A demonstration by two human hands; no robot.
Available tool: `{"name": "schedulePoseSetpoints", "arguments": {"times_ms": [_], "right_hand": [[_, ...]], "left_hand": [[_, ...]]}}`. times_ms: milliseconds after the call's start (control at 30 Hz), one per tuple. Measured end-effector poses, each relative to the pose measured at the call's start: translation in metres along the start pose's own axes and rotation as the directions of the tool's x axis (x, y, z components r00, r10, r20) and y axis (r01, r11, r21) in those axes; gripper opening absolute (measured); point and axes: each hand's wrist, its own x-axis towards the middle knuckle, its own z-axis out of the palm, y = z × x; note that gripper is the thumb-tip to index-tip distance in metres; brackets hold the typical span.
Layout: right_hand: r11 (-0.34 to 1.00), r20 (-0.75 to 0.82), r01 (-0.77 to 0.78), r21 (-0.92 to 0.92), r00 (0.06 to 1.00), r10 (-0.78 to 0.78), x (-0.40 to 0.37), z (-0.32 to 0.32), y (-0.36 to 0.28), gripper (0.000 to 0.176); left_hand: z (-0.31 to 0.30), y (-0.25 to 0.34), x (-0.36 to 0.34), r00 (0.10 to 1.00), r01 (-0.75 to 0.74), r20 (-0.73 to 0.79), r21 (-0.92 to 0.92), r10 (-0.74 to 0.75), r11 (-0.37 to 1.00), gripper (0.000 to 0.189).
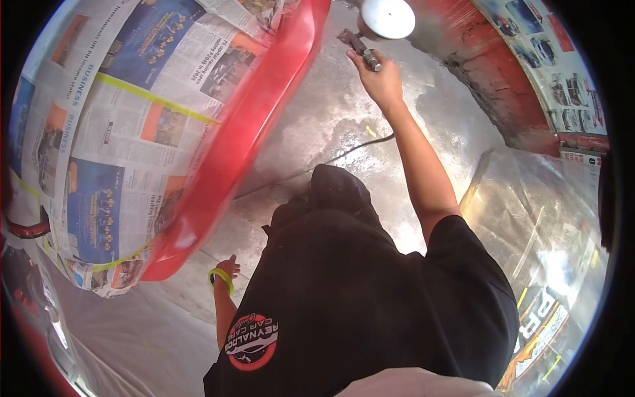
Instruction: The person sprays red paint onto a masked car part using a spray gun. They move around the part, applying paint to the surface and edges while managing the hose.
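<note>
Item: one spray gun with white cup, near red panel, above floor; rigid, likely top-heavy, best held by its handle, where the right hand's grip is clamped; left hand, fingers apart.

The right arm reaches well forward, nearly straight, its hand curled in a grip. The left arm hangs low by the torso, hand empty, fingers loosely spread.
</note>
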Motion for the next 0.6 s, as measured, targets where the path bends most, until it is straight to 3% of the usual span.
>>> {"name": "schedulePoseSetpoints", "arguments": {"times_ms": [33, 100, 167, 267, 333, 433, 533, 600], "right_hand": [[1.0, -0.017, 0.01, 0.023, 1.0, -0.01, 0.0, -0.002, -0.001, 0.052], [0.997, -0.048, 0.03, 0.076, 0.998, -0.026, -0.001, -0.007, -0.002, 0.049], [0.994, 0.032, -0.027, 0.103, 0.999, 0.024, 0.002, -0.013, 0.0, 0.05], [0.979, 0.156, -0.092, 0.18, 0.986, 0.064, 0.015, -0.011, 0.017, 0.049], [0.971, 0.235, -0.128, 0.204, 0.969, 0.079, 0.03, -0.014, 0.029, 0.049], [0.99, 0.164, -0.067, 0.126, 0.985, 0.046, 0.061, -0.023, 0.042, 0.051], [0.964, 0.184, -0.108, 0.245, 0.981, 0.063, 0.092, -0.032, 0.07, 0.051], [0.935, 0.299, -0.179, 0.306, 0.951, 0.084, 0.116, -0.035, 0.094, 0.051]], "left_hand": [[0.002, 0.003, 0.004, 0.996, 0.083, -0.004, -0.161, -0.085, 0.983, 0.056], [0.008, 0.004, 0.003, 0.998, 0.049, -0.022, -0.158, -0.053, 0.986, 0.056], [0.018, 0.01, 0.002, 0.999, 0.051, -0.01, -0.178, -0.054, 0.983, 0.056], [0.038, 0.018, -0.001, 0.999, 0.026, 0.039, -0.088, -0.023, 0.996, 0.059], [0.06, 0.027, -0.015, 0.997, -0.072, -0.018, 0.011, 0.072, 0.997, 0.061], [0.105, 0.036, -0.03, 0.993, -0.102, -0.052, 0.059, 0.105, 0.993, 0.061], [0.159, 0.045, -0.043, 0.991, -0.117, -0.046, 0.143, 0.125, 0.983, 0.062], [0.195, 0.047, -0.048, 0.989, -0.134, -0.029, 0.221, 0.144, 0.966, 0.062]]}}
